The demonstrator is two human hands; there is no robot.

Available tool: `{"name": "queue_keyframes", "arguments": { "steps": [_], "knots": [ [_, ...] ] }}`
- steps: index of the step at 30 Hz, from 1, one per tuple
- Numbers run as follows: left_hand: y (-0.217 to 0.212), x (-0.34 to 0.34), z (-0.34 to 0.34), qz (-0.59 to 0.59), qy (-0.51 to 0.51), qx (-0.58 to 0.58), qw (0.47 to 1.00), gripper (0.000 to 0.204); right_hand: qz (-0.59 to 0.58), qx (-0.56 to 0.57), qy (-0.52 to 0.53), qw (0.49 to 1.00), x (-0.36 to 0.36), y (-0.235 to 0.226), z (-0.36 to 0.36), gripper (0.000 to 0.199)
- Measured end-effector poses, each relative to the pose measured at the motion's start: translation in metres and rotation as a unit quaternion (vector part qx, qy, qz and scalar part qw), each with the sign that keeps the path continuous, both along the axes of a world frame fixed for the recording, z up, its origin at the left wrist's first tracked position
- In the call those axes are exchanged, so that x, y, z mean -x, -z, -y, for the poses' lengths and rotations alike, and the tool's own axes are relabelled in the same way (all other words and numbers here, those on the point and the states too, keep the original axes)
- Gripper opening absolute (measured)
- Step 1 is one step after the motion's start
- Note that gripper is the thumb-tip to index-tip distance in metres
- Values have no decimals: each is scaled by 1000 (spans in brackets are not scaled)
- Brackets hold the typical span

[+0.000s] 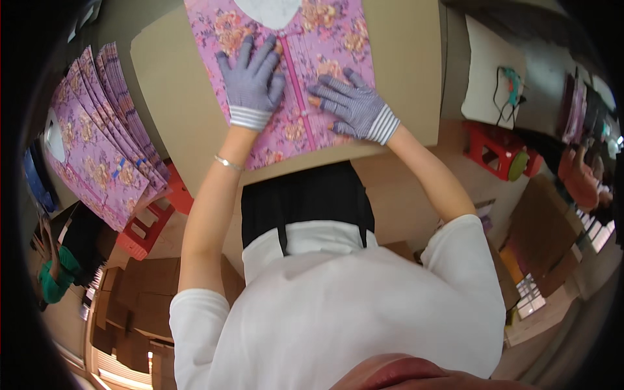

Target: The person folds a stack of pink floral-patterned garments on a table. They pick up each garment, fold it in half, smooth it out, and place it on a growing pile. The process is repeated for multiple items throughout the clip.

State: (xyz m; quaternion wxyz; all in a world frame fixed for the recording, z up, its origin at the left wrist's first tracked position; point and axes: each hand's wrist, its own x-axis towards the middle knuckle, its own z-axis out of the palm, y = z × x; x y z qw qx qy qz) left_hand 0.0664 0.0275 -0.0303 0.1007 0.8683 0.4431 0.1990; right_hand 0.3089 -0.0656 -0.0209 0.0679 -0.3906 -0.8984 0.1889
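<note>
On the tan cardboard-topped table [182, 97] we saw the pink floral fabric garment [325, 71] spread flat. Our left hand [252, 81] and right hand [351, 104], in grey dotted gloves, pressed it palm-down, fingers [246, 53] splayed, gripping nothing.

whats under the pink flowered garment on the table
The pink flowered garment lies flat on a tan cardboard sheet, which shows around it. Both gloved hands, left hand and right hand, press on top. Anything beneath the cloth itself is covered.
</note>
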Motion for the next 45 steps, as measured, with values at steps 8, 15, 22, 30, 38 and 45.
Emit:
{"name": "queue_keyframes", "arguments": {
  "steps": [8,15,22,30,38,45],
  "knots": [
    [-2,3,3,1,-8,50,999,35,-9,-177,20,984,-23,17,-203,64],
    [-16,-3,-4,-2,40,48,998,45,-43,-266,110,957,-30,21,-253,54],
    [1,-4,-1,-31,35,1,999,42,-123,-187,166,960,-15,8,-95,47],
    [6,6,6,-18,105,-30,994,41,-165,48,207,963,58,-19,152,33],
    [-7,30,56,-30,140,36,989,43,-415,308,571,638,48,-27,149,18],
    [-11,30,56,-49,131,67,988,44,-238,129,564,780,-15,10,-74,29]
  ]
}}
